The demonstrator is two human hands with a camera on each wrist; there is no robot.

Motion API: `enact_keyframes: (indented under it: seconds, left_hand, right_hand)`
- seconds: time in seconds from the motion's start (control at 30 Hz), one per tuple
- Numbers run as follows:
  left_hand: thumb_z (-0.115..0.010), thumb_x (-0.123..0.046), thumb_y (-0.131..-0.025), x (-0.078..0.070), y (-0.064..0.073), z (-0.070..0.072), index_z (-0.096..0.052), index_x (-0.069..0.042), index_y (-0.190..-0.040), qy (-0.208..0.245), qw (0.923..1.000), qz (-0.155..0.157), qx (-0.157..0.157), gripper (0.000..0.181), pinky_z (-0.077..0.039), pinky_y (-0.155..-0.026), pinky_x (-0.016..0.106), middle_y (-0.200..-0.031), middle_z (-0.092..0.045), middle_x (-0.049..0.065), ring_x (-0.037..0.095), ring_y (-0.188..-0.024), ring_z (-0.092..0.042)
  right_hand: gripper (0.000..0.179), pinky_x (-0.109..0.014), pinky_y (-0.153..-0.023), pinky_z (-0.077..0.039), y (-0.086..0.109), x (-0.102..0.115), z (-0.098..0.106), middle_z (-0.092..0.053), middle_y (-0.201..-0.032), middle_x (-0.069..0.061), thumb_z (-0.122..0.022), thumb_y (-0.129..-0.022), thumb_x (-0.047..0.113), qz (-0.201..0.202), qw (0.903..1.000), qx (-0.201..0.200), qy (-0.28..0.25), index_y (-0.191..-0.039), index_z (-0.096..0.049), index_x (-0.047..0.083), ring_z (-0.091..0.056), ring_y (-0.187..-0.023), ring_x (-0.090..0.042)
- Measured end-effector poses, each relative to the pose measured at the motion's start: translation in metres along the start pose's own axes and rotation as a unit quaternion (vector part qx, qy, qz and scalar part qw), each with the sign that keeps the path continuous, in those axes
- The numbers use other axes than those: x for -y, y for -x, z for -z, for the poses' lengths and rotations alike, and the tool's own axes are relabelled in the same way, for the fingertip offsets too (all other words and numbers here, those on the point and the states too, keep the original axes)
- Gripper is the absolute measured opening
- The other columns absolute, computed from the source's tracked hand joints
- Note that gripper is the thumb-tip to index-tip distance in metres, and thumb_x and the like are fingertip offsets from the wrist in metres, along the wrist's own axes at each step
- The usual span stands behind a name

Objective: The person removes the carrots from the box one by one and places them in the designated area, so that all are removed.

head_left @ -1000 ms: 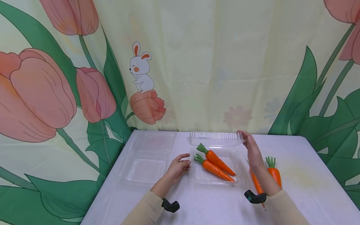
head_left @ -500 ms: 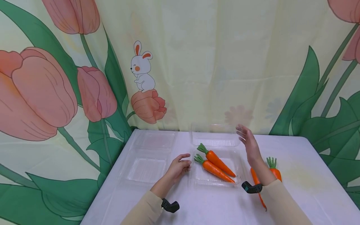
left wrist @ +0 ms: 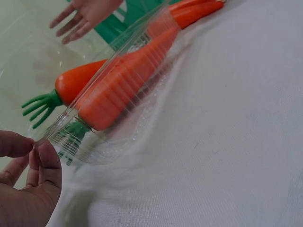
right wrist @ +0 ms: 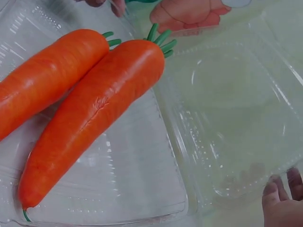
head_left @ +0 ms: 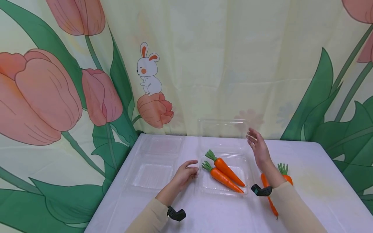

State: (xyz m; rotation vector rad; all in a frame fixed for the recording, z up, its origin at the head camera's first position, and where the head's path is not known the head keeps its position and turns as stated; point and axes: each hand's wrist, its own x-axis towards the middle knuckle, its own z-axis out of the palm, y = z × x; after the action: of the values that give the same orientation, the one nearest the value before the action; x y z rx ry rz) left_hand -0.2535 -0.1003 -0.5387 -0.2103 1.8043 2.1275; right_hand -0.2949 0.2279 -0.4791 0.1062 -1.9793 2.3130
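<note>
Carrots [head_left: 223,178], two of them, lie slantwise in our clear container [head_left: 208,186] on the desk [head_left: 204,213], and we've got its near rim pinched between thumb and fingers of the left hand [head_left: 185,173]! Our right hand [head_left: 259,149], fingers spread and nearly straight, grips nothing, right by the raised lid [head_left: 224,129] (touching or not, we can't tell). Two spare carrots [head_left: 272,206] lie partly hidden beneath our right forearm.

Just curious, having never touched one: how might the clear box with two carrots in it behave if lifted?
The clear box would probably feel light and flexy, since it looks thin and see-through. Its raised lid may swing when moved. The two carrots lie loose inside, so they could slide or roll if it tips.
</note>
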Motion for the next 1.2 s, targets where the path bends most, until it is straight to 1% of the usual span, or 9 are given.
enact_keyframes:
  seconds: [0.13,0.3,0.5,0.6,0.7,0.8,0.9,1.1,1.2]
  left_hand:
    - [-0.064,0.000,-0.097,0.000,0.001,0.001,-0.051,0.001,-0.143,0.000,1.0000,-0.002,0.008,0.048,-0.057,-0.071,0.020,-0.092,-0.063,0.006,0.013,-0.076,-0.062]
    - [-0.064,-0.002,-0.098,0.001,0.004,0.002,-0.052,0.000,-0.143,0.001,0.9999,0.002,0.014,0.047,-0.057,-0.074,0.021,-0.092,-0.062,0.005,0.013,-0.077,-0.062]
    - [-0.064,-0.004,-0.099,0.001,0.005,0.002,-0.051,0.000,-0.143,-0.001,0.9998,0.001,0.019,0.046,-0.057,-0.074,0.021,-0.090,-0.062,0.005,0.013,-0.076,-0.061]
    - [-0.064,-0.004,-0.099,0.001,0.005,0.002,-0.051,-0.001,-0.142,0.001,0.9998,0.003,0.018,0.045,-0.058,-0.074,0.021,-0.092,-0.062,0.006,0.014,-0.077,-0.062]
    - [-0.064,-0.005,-0.099,0.001,0.005,0.002,-0.052,-0.002,-0.142,0.001,0.9998,0.004,0.018,0.045,-0.058,-0.075,0.021,-0.093,-0.063,0.007,0.014,-0.077,-0.062]
    - [-0.065,-0.005,-0.099,0.001,0.005,0.002,-0.052,-0.001,-0.142,0.001,0.9998,0.004,0.021,0.045,-0.058,-0.075,0.022,-0.092,-0.063,0.006,0.014,-0.077,-0.062]
    - [-0.065,-0.006,-0.099,0.002,0.004,0.002,-0.052,-0.001,-0.142,0.001,0.9998,0.006,0.020,0.045,-0.058,-0.074,0.022,-0.090,-0.063,0.005,0.014,-0.076,-0.062]
    - [-0.065,-0.005,-0.098,0.005,0.002,0.002,-0.053,-0.002,-0.141,0.005,0.9999,0.010,0.013,0.044,-0.057,-0.072,0.022,-0.087,-0.063,0.004,0.013,-0.074,-0.062]
    - [-0.065,-0.005,-0.098,0.005,0.002,0.002,-0.054,-0.002,-0.140,0.006,0.9999,0.011,0.012,0.043,-0.057,-0.072,0.022,-0.087,-0.062,0.004,0.014,-0.074,-0.062]
  right_hand:
    - [0.069,-0.041,-0.130,-0.016,-0.003,-0.001,0.001,-0.042,-0.132,0.017,-0.027,-0.110,0.053,-0.012,0.9999,-0.001,-0.005,-0.163,-0.024,0.008,-0.041,-0.134,-0.010]
    - [0.069,-0.041,-0.130,-0.015,-0.006,-0.004,0.003,-0.043,-0.131,0.017,-0.027,-0.110,0.053,-0.024,0.9997,0.001,-0.005,-0.163,-0.022,0.008,-0.031,-0.147,-0.026]
    - [0.073,-0.044,-0.131,-0.013,-0.011,-0.007,0.006,-0.043,-0.133,0.014,-0.023,-0.111,0.049,-0.034,0.9993,0.014,-0.009,-0.164,-0.011,0.000,-0.032,-0.143,-0.025]
    - [0.073,-0.045,-0.131,-0.012,-0.014,-0.008,0.007,-0.040,-0.144,0.004,-0.021,-0.112,0.050,-0.047,0.9988,0.016,0.002,-0.164,-0.010,0.001,-0.027,-0.149,-0.031]
    - [0.073,-0.046,-0.131,-0.012,-0.017,-0.010,0.007,-0.029,-0.161,-0.011,-0.019,-0.111,0.051,-0.063,0.9976,0.013,0.026,-0.165,-0.009,0.003,-0.019,-0.154,-0.036]
    - [0.072,-0.047,-0.130,-0.012,-0.019,-0.012,0.008,-0.016,-0.169,-0.020,-0.017,-0.111,0.050,-0.075,0.9959,0.012,0.049,-0.165,-0.007,0.003,-0.017,-0.157,-0.038]
    - [0.071,-0.048,-0.130,-0.011,-0.020,-0.013,0.007,-0.013,-0.170,-0.023,-0.016,-0.112,0.048,-0.081,0.9951,0.014,0.055,-0.165,-0.005,0.002,-0.016,-0.158,-0.039]
    - [0.071,-0.044,-0.131,-0.010,-0.020,-0.017,0.007,-0.007,-0.170,-0.026,-0.014,-0.112,0.044,-0.098,0.9948,0.023,0.016,-0.163,-0.001,-0.003,-0.013,-0.158,-0.038]
    - [0.073,-0.045,-0.131,-0.008,-0.020,-0.021,0.009,-0.003,-0.171,-0.026,-0.013,-0.111,0.046,-0.104,0.9940,0.030,0.018,-0.162,0.001,-0.005,-0.010,-0.158,-0.039]
